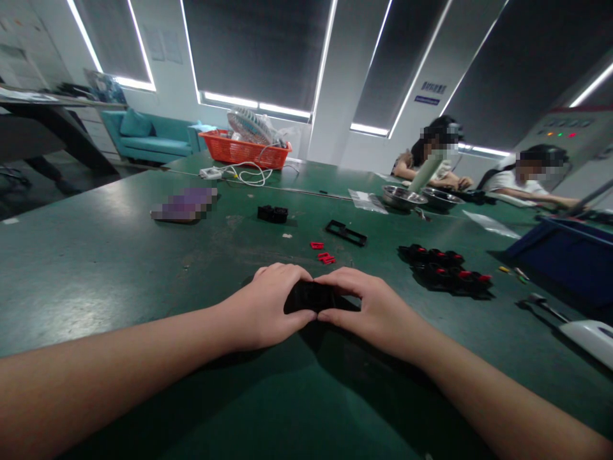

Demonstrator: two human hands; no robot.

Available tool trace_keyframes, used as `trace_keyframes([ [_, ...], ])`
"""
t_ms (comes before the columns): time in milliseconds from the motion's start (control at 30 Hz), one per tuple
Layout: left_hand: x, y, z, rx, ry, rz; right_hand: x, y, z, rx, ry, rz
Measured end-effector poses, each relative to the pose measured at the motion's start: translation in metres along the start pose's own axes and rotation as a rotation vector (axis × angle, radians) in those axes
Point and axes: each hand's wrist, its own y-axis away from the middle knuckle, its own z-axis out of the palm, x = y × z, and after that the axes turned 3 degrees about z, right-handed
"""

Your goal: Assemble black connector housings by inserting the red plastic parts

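Between my two hands is a black plastic block-like part, gripped close to the table top. My left hand wraps its left side, thumb in front and fingers behind. On the other side my right hand pinches it, with thumb and fingertips meeting those of the left. The fingers cover much of the part, so its exact kind cannot be made out. Just beyond lie several small red plastic pieces. Farther off are a black rectangular frame and another black block.
At right sit black assemblies with red bits, a blue bin and a white-handled tool. A phone-like object lies left. Behind are a white cable, an orange basket, metal bowls and two seated people.
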Motion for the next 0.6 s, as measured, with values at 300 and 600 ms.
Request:
trace_keyframes([
  [300, 0.0007, -0.0023, -0.0014, -0.015, 0.012, -0.020, -0.0008, 0.0005, -0.0003, -0.012, 0.016, -0.014],
  [600, -0.0019, -0.0026, -0.0029, -0.010, 0.020, -0.015, 0.0001, -0.0001, -0.0012, -0.035, 0.007, -0.015],
])
